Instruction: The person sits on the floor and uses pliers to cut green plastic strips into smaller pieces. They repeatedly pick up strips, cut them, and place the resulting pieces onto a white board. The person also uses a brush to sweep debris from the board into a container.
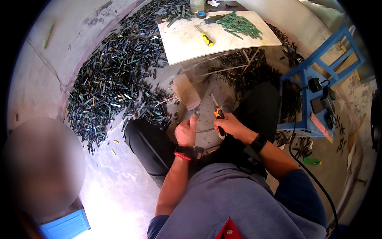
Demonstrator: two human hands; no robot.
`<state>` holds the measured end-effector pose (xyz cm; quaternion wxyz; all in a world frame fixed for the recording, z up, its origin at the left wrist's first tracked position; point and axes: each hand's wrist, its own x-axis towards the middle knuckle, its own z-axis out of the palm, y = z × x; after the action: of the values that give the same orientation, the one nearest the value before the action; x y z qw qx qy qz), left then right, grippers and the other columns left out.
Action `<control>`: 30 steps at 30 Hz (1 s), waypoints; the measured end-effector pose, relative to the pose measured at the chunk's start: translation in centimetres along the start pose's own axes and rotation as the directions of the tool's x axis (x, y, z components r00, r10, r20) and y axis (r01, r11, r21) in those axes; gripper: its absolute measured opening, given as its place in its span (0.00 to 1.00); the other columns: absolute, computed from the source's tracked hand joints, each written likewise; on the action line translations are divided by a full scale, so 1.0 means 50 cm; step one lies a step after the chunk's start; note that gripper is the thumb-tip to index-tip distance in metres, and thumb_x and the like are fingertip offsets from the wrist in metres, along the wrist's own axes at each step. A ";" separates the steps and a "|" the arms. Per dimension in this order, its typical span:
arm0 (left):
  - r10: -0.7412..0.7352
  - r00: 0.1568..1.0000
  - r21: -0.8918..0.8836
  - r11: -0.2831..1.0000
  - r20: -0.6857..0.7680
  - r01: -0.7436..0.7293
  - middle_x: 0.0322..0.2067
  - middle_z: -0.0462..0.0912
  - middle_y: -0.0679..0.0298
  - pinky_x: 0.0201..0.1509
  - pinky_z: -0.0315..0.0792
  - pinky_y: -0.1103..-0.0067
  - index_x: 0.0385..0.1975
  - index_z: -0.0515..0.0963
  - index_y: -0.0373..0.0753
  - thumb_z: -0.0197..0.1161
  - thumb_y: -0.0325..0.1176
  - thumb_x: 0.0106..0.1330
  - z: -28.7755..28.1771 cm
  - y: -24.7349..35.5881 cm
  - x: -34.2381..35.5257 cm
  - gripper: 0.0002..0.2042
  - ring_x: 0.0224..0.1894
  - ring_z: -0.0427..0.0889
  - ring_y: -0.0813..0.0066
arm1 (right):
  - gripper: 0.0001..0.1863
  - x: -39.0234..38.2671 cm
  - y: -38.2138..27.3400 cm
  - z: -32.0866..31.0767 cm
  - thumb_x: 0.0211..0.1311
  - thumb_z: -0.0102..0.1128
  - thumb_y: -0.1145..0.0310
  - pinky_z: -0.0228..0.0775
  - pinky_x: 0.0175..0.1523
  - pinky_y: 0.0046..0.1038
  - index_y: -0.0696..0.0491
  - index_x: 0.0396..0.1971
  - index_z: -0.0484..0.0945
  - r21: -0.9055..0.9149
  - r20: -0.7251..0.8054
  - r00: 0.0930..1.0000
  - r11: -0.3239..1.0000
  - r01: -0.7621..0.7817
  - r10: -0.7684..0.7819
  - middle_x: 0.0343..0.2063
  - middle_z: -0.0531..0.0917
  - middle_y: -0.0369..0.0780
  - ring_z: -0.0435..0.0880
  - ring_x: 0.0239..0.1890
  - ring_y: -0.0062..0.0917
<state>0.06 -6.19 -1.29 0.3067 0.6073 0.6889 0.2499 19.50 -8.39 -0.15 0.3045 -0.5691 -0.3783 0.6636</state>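
Note:
My right hand is closed around the handle of an orange-and-black knife, its narrow pointed metal blade aimed up and away from me. To its left, a short gap apart, my left hand has its fingers curled in and its thumb raised. What lies inside those fingers, if anything, is hidden. Just beyond the left hand, a tan rectangular block lies on the floor between my feet. Thin reddish and pale wires stick out beside the block.
A heap of dark narrow strips covers the floor at left. Ahead stands a low pale-topped table bearing green strips, a yellow screwdriver and blue tape. A blue chair holding black adapters stands right; a black cable trails nearby.

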 end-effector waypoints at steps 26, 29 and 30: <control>-0.223 0.832 -0.664 0.513 0.508 0.544 0.09 0.63 0.64 0.15 0.54 0.81 0.16 0.67 0.38 0.48 0.61 0.63 0.024 -0.046 0.007 0.28 0.10 0.60 0.75 | 0.08 0.091 -0.054 0.039 0.61 0.55 0.68 0.66 0.28 0.19 0.56 0.32 0.70 0.154 -0.220 0.936 0.937 0.313 -0.276 0.24 0.73 0.33 0.72 0.23 0.15; -0.202 0.783 -0.665 0.429 0.589 0.611 0.09 0.61 0.65 0.17 0.55 0.80 0.15 0.66 0.38 0.47 0.60 0.64 0.025 -0.043 0.006 0.28 0.10 0.57 0.75 | 0.08 0.097 -0.053 0.040 0.61 0.56 0.67 0.65 0.28 0.19 0.56 0.32 0.70 0.129 -0.205 0.934 0.938 0.321 -0.292 0.24 0.73 0.32 0.73 0.23 0.15; -0.188 0.768 -0.660 0.413 0.612 0.628 0.09 0.61 0.65 0.18 0.55 0.80 0.15 0.66 0.38 0.47 0.59 0.64 0.027 -0.045 0.005 0.28 0.10 0.56 0.75 | 0.08 0.093 -0.057 0.042 0.61 0.56 0.67 0.65 0.28 0.18 0.56 0.32 0.70 0.154 -0.196 0.939 0.937 0.315 -0.283 0.24 0.73 0.32 0.73 0.23 0.15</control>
<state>-0.51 -6.27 -3.85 0.7600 0.2275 0.5203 0.3160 16.56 -3.34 -0.04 0.4843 -0.5290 -0.3708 0.5900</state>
